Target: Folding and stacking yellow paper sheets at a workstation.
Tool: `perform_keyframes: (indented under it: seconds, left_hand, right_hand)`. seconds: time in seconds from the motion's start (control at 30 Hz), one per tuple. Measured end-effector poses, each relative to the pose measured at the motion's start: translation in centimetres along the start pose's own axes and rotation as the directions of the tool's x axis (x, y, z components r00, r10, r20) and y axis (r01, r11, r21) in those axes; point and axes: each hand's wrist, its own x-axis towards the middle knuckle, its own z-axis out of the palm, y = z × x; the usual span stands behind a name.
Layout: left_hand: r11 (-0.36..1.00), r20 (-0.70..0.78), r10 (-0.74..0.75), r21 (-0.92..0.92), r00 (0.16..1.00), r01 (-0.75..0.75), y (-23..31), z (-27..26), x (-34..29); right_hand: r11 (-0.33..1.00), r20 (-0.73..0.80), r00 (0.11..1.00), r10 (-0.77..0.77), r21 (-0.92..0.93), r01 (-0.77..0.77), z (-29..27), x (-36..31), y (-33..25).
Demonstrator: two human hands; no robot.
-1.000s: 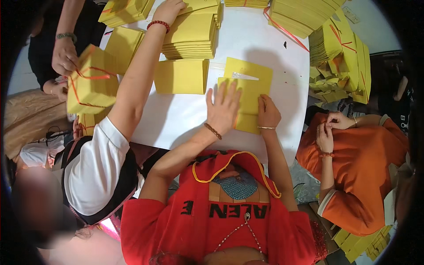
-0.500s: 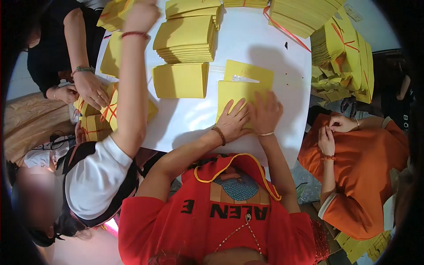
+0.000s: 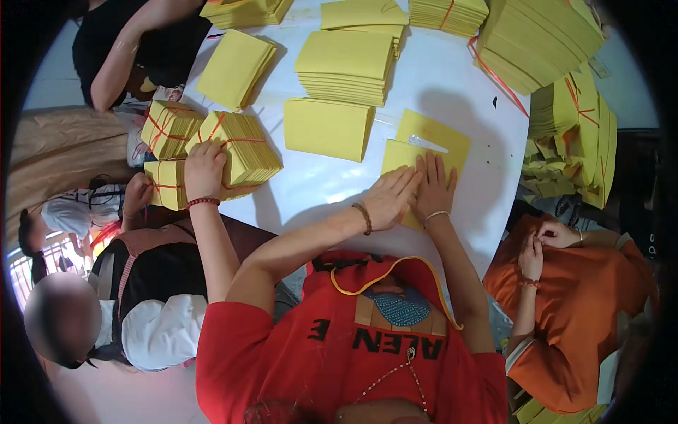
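Two hands flat on the work: the left hand (image 3: 390, 198) and the right hand (image 3: 434, 187) lie side by side, fingers spread and pointing away from the body, both pressing down on a small stack of square yellow paper sheets (image 3: 424, 152) on the round white table (image 3: 452, 78). Nothing is gripped; palms open, thumbs nearly touching each other. The stack's near edge runs under the palms, close to the table rim just in front of the red shirt. Its far corner pokes out beyond the fingertips, and a pale strip lies across it there.

Just left of the left hand's fingertips sits a loose pile of yellow sheets (image 3: 328, 127), apart from the pressed stack by a narrow band of bare white. Beyond that pile, farther out, a taller neat stack of yellow paper (image 3: 346, 67). To the right of the right hand the tabletop is bare out to its curved edge, with a small dark speck and a red string at the far side. Past that edge, tall heaps of yellow paper tied with red string (image 3: 572, 120).

Well left of the left hand, another person's hand (image 3: 205, 169) rests on a red-tied yellow bundle (image 3: 236, 148) hanging over the table's left rim. At the right, a person in orange (image 3: 579, 311) has both hands together, off the table.
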Motion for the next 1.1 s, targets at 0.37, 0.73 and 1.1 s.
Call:
perform_keyframes:
  seconds: [0.37,0.73,1.1]
  left_hand:
    - [0.849,-0.206,0.212,0.523,0.955,-0.076,-0.6,-0.4,2.5]
    - [0.799,-0.403,0.159,0.588,0.901,0.122,-9.4,-12.6,-5.9]
    - [0.735,-0.080,-0.088,0.668,0.993,0.119,-12.3,-12.3,-5.6]
  right_hand:
    - [0.188,-0.223,0.865,0.449,0.970,0.153,-0.8,1.1,5.2]
    - [0.557,-0.292,0.948,-0.130,0.769,0.313,-2.2,3.7,-7.0]
    - [0.822,-0.189,0.974,-0.124,0.530,0.207,-0.6,5.4,-8.5]
